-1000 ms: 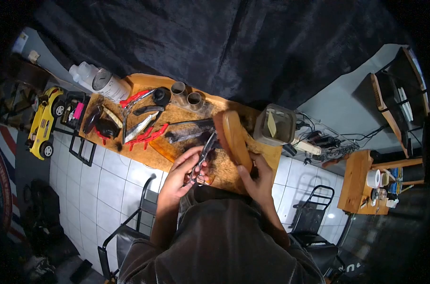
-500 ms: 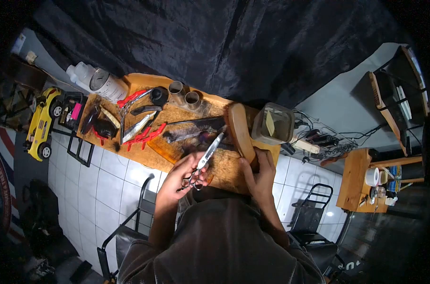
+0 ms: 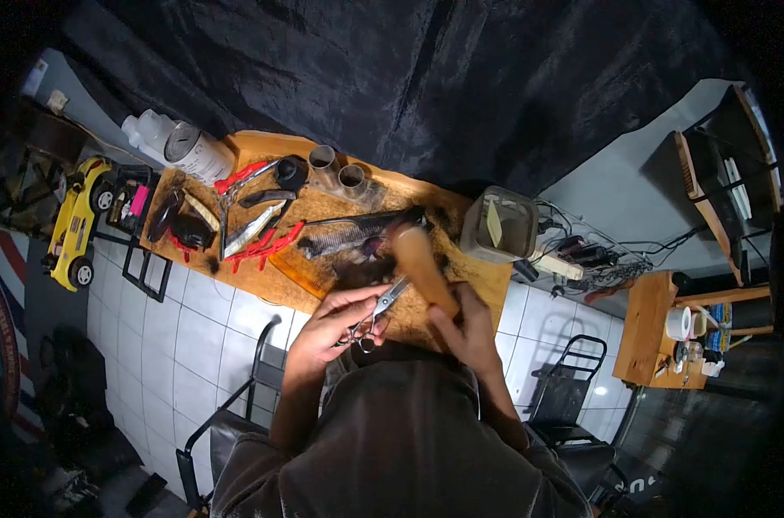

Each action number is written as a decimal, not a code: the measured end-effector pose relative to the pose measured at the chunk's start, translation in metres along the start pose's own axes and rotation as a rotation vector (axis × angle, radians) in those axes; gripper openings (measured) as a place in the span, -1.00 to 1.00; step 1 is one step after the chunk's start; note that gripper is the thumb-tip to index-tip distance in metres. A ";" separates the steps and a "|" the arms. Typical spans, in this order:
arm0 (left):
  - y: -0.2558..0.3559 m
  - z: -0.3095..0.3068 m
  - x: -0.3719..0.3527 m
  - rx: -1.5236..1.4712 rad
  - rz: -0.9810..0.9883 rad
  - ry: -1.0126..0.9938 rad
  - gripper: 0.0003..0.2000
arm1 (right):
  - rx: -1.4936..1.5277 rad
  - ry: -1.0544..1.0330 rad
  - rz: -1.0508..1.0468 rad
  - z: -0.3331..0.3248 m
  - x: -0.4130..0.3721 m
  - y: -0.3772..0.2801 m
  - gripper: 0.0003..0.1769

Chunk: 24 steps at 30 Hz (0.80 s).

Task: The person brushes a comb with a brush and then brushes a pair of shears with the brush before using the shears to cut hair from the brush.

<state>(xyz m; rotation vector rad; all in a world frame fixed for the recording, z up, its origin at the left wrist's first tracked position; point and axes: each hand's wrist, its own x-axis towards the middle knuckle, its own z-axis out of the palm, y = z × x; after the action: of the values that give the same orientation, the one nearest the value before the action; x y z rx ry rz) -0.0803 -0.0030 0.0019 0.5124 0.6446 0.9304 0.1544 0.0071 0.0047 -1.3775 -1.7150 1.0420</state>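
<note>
My left hand [image 3: 325, 326] is closed around a pair of metal hair scissors [image 3: 383, 304], whose blades point up and to the right. My right hand [image 3: 473, 330] grips one end of a wooden-backed brush [image 3: 423, 266]. The brush is smeared by motion, its far end lies close above the scissor blades, and its bristles are hidden. Both hands are over the front edge of a wooden tabletop [image 3: 487, 289] strewn with hair clippings. Just beyond them lies a dark comb [image 3: 340, 239].
Red-handled clips [image 3: 264, 250], a straight razor [image 3: 256, 229] and a black brush [image 3: 192, 231] lie at left. Two metal cups [image 3: 350, 180] stand at the back, a clear plastic tub [image 3: 501, 226] at right. A chair [image 3: 271, 367] is lower left; cables hang by the wall.
The brush has swung left and down over the scissors, tilting in my right hand. The scissors have dropped slightly and turned to a lower angle in my left hand.
</note>
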 end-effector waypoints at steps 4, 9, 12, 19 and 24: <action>-0.005 -0.006 0.004 -0.053 0.017 0.105 -0.63 | -0.170 0.174 0.009 -0.009 0.009 0.000 -0.59; -0.007 -0.004 0.018 -0.324 0.135 0.159 -0.42 | 0.041 -0.087 -0.148 -0.009 -0.006 -0.007 -0.64; -0.006 0.009 0.019 -0.400 0.228 0.103 -0.30 | 0.009 -0.285 -0.142 -0.003 -0.011 -0.028 -0.58; -0.014 0.017 0.012 0.100 0.298 -0.017 -0.42 | -0.122 -0.027 -0.070 0.004 0.005 -0.008 -0.49; -0.011 0.031 0.010 0.278 0.231 0.054 -0.42 | -0.101 0.130 0.153 -0.003 0.020 -0.017 -0.51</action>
<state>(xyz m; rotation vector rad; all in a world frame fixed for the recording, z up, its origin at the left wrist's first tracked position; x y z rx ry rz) -0.0481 -0.0044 0.0135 0.8249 0.7808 1.0805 0.1465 0.0251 0.0218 -1.6255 -1.6067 0.9355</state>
